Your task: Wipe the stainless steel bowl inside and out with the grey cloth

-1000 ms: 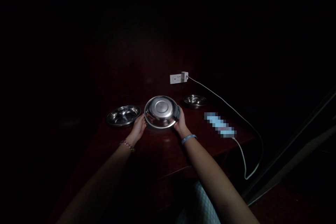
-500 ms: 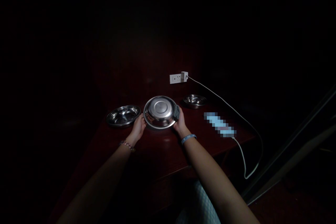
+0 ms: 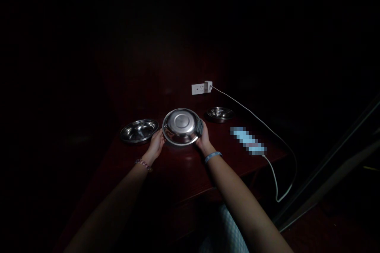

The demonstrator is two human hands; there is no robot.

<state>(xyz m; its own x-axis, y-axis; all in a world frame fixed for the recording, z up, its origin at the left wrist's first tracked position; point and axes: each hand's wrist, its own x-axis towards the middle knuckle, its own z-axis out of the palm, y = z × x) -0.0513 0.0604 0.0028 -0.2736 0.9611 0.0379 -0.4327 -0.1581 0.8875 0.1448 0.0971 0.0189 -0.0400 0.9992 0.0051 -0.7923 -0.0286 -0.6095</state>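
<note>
A round steel dish [image 3: 181,126] is held tilted up off the dark red table [image 3: 184,174], its underside facing me. My left hand [image 3: 156,145] grips its left rim. My right hand [image 3: 204,139] holds its right rim, with a grey cloth or pad [image 3: 201,127] pressed between the fingers and the dish. Both hands are closed on the rim. A beaded bracelet is on my left wrist and a blue band on my right.
A second steel dish [image 3: 139,130] lies on the table to the left, a smaller one [image 3: 220,114] at the back right. A blurred pale object [image 3: 248,140] lies to the right with a white cable [image 3: 277,138] running to a wall socket [image 3: 202,87]. The surroundings are dark.
</note>
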